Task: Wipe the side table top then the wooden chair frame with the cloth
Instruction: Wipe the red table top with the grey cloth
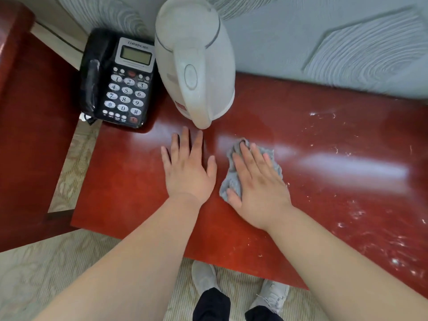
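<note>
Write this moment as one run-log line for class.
step: wiping side table top | right hand: presses grey cloth | left hand: flat on top | white specks: right side | electric kettle, telephone: at wall

One cloth [229, 184] — one kettle [194, 61], one phone [125, 82]

Glossy red side table [127, 181]: phone [125, 86], kettle [196, 66] at back-left; grey cloth [229, 184] centre.
</note>
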